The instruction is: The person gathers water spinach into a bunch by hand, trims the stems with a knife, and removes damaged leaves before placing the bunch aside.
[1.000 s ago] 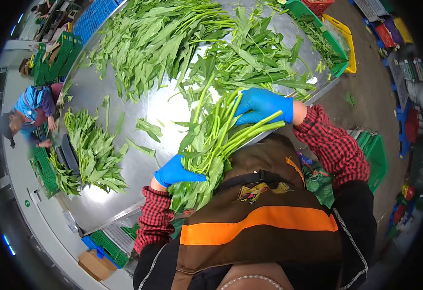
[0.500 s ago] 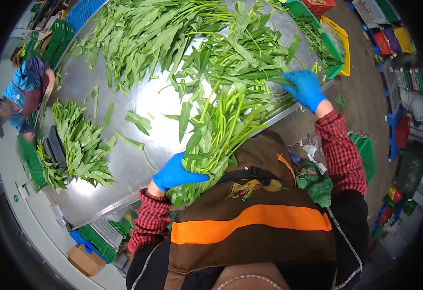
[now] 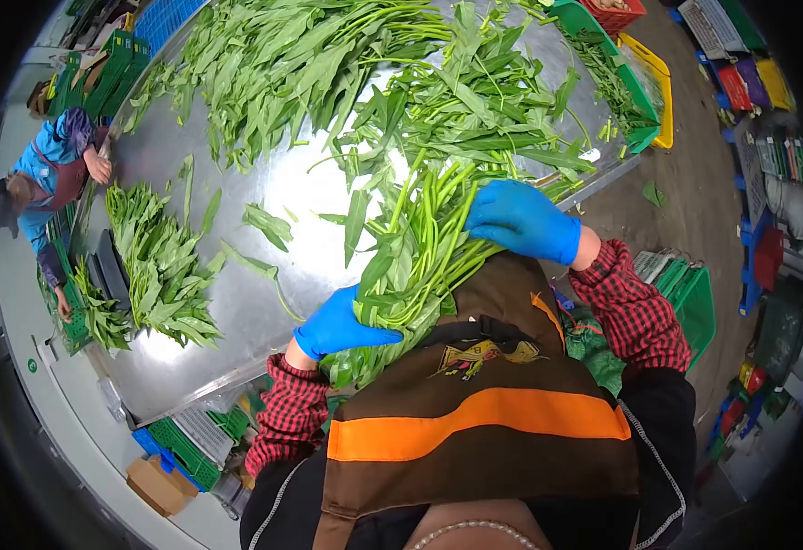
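Note:
A bunch of leafy greens that look like water spinach (image 3: 424, 234) lies against my apron at the table's near edge, its pale green stems pointing up and right. My left hand (image 3: 342, 327), in a blue glove, is wrapped round the leafy lower end, thumb on top. My blue-gloved right hand (image 3: 520, 220) is closed over the right side of the stems, its fingertips partly hidden among them. Beyond both hands, a loose pile of water spinach (image 3: 475, 101) covers the metal table (image 3: 305, 192).
A larger heap of greens (image 3: 282, 73) lies at the back. On the left sits a separate bunch (image 3: 167, 266) beside a dark object (image 3: 110, 275). A co-worker (image 3: 48, 179) stands past the left edge. Green crate (image 3: 635, 110) and yellow crate (image 3: 663, 92) stand at right.
My right hand has come left and down from the loose pile onto the stems of the bunch. My left hand keeps its grip. The co-worker's arms have moved.

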Tool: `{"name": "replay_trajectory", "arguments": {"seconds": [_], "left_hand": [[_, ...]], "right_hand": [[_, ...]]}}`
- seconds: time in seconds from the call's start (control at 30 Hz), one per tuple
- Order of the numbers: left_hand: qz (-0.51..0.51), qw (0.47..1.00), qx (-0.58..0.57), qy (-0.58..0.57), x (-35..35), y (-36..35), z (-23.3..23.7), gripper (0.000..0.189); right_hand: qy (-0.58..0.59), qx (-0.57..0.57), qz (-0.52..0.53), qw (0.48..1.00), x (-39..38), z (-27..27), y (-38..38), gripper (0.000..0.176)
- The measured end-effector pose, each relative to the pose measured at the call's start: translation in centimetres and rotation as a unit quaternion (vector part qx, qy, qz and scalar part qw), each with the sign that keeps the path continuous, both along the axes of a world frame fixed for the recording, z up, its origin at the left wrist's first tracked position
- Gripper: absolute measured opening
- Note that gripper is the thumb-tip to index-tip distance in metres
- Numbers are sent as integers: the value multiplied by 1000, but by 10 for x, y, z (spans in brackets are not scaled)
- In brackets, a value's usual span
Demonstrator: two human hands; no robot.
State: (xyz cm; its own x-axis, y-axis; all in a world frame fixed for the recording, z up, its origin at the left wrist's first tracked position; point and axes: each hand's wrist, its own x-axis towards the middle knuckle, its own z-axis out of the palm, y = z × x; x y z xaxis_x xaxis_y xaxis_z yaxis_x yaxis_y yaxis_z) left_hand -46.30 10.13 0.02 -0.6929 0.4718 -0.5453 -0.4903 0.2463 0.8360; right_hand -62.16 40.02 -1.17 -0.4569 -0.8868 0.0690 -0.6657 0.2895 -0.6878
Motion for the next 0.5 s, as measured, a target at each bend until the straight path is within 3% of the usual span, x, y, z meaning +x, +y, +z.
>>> {"name": "replay_trajectory", "arguments": {"seconds": [0.07, 0.13, 0.2, 0.23, 0.3, 0.33, 0.4, 0.43, 0.5], "left_hand": [[-19, 1000, -15, 2, -3, 1, 3, 62], [-4, 997, -40, 59, -2, 4, 8, 56], [-30, 991, -80, 100, -4, 6, 15, 60], [-55, 981, -122, 139, -7, 8, 18, 63], [-98, 966, -178, 163, -11, 15, 27, 66], [-139, 944, -236, 185, -13, 18, 32, 69], [-168, 925, -265, 216, -14, 24, 38, 71], [-194, 904, -294, 244, -15, 27, 41, 73], [-216, 886, -316, 263, -13, 30, 48, 74]], "right_hand": [[-121, -54, -158, 979, 0, -8, 17, 15], [-99, 22, -371, 923, -23, -18, 38, 16], [92, 68, -411, 904, -43, -20, 59, 22], [95, 69, -412, 904, -43, -5, 46, 22], [91, -154, -361, 915, -40, 31, 10, 28], [93, -153, -362, 915, -42, 45, 1, 28], [178, -44, -152, 971, -42, 62, -15, 30], [181, -42, -154, 970, -38, 64, -23, 30], [59, 247, -36, 967, -27, 65, -33, 28]]}}
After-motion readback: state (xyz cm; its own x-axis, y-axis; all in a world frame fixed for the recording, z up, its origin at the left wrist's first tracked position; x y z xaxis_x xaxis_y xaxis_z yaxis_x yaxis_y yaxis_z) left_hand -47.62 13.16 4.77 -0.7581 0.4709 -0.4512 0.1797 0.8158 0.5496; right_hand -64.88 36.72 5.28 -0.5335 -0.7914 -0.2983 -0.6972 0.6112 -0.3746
